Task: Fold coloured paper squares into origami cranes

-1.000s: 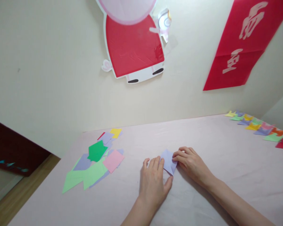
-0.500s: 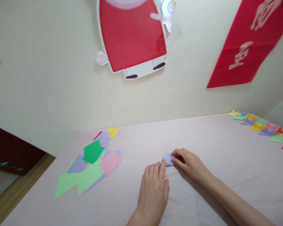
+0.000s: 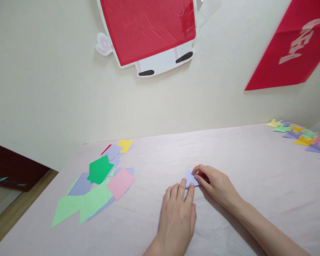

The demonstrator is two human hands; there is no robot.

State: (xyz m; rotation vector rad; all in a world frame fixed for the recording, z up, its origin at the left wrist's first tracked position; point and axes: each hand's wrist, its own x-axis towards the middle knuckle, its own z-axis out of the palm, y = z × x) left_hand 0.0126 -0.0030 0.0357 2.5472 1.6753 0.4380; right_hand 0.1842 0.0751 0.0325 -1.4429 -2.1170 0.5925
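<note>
A small folded piece of purple paper (image 3: 191,179) lies on the pale pink cloth in front of me. My left hand (image 3: 177,215) is stretched out palm down, its fingertips resting on the paper's left and near edges. From the other side, my right hand (image 3: 216,184) pinches the paper's right edge between thumb and fingers. Those fingertips hide part of the right edge, so its exact shape there cannot be made out.
Loose coloured sheets, among them a green piece (image 3: 99,170), a light green piece (image 3: 94,201) and a pink square (image 3: 121,184), overlap at left. Folded paper shapes (image 3: 305,141) stand in rows at far right. A wall with a red cutout (image 3: 152,32) rises behind.
My view has shifted slightly. The left index finger has moved right along the paper's near edge, apart from the middle finger. My right hand keeps its pinch.
</note>
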